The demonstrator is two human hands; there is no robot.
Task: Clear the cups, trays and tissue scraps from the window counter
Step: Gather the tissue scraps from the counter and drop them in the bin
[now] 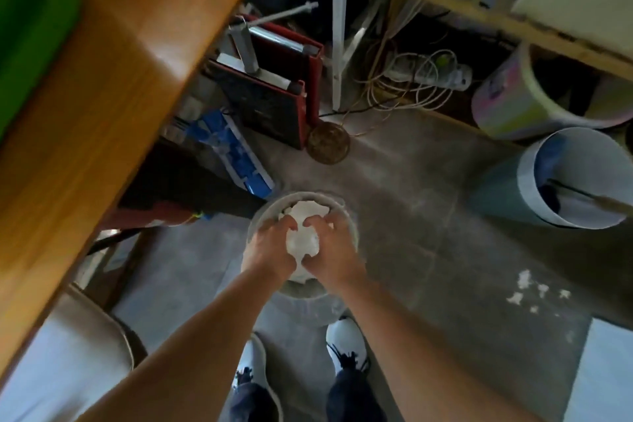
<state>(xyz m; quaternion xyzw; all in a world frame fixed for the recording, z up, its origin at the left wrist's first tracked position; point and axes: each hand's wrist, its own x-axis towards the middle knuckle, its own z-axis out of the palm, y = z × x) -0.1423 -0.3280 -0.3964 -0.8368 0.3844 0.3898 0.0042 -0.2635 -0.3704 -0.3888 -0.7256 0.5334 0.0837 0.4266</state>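
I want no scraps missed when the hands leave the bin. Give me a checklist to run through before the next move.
1. White tissue wad over the round grey bin: ok.
2. Left hand and right hand both pressing on the wad: ok.
3. Wad fully below the bin's rim: cannot tell.
4. Floor free of scraps: not ok, white tissue bits lie to the right.
5. Wooden counter cleared: not ok, green tray remains.
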